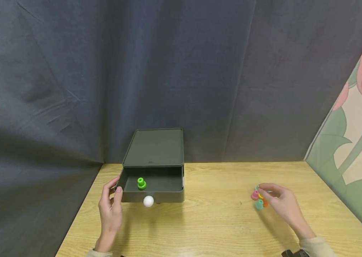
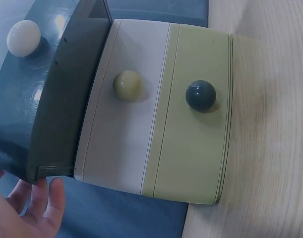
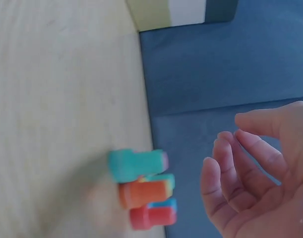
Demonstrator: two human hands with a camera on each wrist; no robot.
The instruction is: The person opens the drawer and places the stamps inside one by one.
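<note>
A dark drawer unit [image 1: 153, 146] stands at the back of the wooden table [image 1: 213, 228]. Its top drawer [image 1: 168, 196] is pulled out, with a white knob [image 1: 148, 201] on its front and a green peg-like piece [image 1: 141, 183] inside. My left hand [image 1: 111, 207] rests with relaxed fingers against the drawer's front left corner; the left wrist view shows its fingers [image 2: 27, 213] by that corner. My right hand [image 1: 281, 203] hovers with loosely curled fingers, holding nothing, beside a small cluster of coloured pieces: pink [image 1: 255, 195], teal [image 1: 259, 205] and orange [image 1: 265, 203]. The right wrist view shows the teal piece [image 3: 134, 164], the orange piece [image 3: 141, 193] and a red piece [image 3: 151, 217].
Below the dark drawer [image 2: 62, 99], the left wrist view shows a white drawer [image 2: 126, 144] with a cream knob [image 2: 127, 85] and a green drawer [image 2: 196, 148] with a dark knob [image 2: 200, 95], both closed. A dark curtain [image 1: 71, 89] hangs behind and left; a floral panel [image 1: 357, 142] stands right.
</note>
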